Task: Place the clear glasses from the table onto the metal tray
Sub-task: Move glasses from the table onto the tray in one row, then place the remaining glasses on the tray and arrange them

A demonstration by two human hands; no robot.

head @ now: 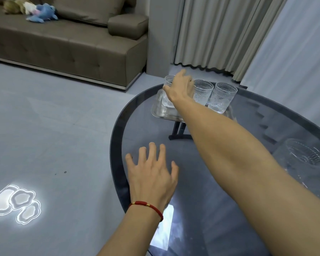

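Glassware stood grouped on the metal tray (156,112) at upper centre, keeping the load compact. The right hand (179,87) gripped the leftmost glass (168,81) by its rim, seemingly setting it down on the tray. The left hand (152,174) hovered released, fingers spread, above the desk (220,182). Another glass (303,156) waited on the desk at right.

Three glasses (223,97) upright on metal tray (166,116).

Brown sofa (67,45) along back wall, blue plush toy (42,14) plus a tan one (15,4) on seat. Grey curtains (220,32) right. Grey floor (44,126), bright paw-shaped light patch (17,202) lower left.
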